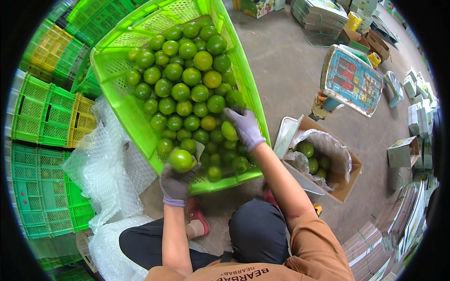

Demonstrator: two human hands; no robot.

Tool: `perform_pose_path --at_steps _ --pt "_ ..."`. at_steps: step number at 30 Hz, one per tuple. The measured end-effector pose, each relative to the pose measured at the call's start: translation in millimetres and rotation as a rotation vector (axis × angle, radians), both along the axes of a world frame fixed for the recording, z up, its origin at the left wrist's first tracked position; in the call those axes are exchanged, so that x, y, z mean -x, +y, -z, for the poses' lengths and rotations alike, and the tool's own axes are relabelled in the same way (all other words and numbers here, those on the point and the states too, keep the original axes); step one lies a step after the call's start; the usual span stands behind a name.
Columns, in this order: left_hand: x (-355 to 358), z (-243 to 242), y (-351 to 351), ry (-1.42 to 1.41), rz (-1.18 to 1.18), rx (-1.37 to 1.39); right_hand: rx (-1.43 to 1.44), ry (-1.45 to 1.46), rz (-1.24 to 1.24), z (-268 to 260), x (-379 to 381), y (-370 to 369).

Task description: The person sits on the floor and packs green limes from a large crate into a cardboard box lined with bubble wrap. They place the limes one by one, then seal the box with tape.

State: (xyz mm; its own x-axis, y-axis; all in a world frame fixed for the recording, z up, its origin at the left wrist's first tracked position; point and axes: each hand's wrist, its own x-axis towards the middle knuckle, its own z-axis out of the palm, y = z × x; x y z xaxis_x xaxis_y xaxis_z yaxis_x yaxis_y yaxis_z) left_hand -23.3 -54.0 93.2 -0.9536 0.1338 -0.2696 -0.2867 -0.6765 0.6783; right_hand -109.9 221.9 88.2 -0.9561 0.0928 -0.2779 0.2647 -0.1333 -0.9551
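My left hand (178, 181), in a grey and lilac work glove, holds a green citrus fruit (181, 161) above the near left corner of a bright green plastic crate (253, 105). Loose green citrus fruits (192, 76) fill much of the crate, a few with yellowish patches. My right hand (243, 123), gloved alike, reaches into the crate at its right side. Its fingers touch fruit there, and a yellow-green fruit lies against the palm side; whether it is gripped I cannot tell. A small pale piece of card or paper sits behind my left hand, partly hidden.
Right of the crate, a cardboard box (346, 186) with a plastic liner and several fruits stands on a metal scale platform (286, 133). The scale's display (352, 79) rises behind it. Bubble wrap (112, 175) and stacked crates (42, 189) lie left; flattened cartons (369, 246) lie right.
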Motion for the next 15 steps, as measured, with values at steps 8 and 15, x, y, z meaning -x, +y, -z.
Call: perform_pose_path --at_steps 8,15 --pt "124 -53 56 0.613 0.032 1.613 -1.169 -0.208 -0.247 -3 75 -31" --pt "195 -33 144 0.833 0.237 2.85 -1.036 0.002 -0.359 -3 59 -10"
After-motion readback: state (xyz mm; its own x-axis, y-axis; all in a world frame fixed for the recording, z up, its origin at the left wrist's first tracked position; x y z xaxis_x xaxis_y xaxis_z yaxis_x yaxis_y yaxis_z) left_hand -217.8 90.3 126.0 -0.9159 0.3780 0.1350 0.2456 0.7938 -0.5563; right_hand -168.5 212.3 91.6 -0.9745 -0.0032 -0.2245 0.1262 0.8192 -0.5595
